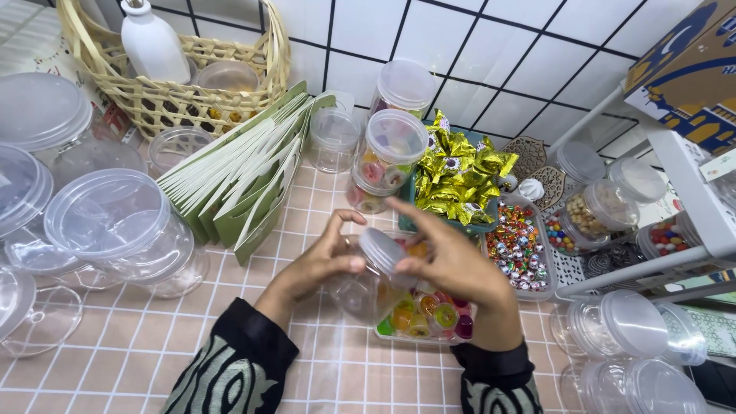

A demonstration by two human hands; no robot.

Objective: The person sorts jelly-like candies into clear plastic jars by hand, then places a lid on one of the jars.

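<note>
A small clear plastic jar (pixel 366 290) lies tilted between both hands above the table. My left hand (pixel 322 261) holds its body from the left. My right hand (pixel 452 261) grips its clear lid (pixel 381 249) with fingers and thumb. Just beneath the jar sits a clear tray of colourful jelly cups (pixel 426 314). Both sleeves are black with a pale pattern.
A stack of green cards (pixel 245 176) fans out left of centre. Empty lidded jars (pixel 123 230) crowd the left edge, others (pixel 629 330) the lower right. A filled jar (pixel 387 157), gold-wrapped sweets (pixel 460 176), a tray of wrapped candies (pixel 520 245), a wicker basket (pixel 176 92) and a white rack (pixel 690 192) surround the hands.
</note>
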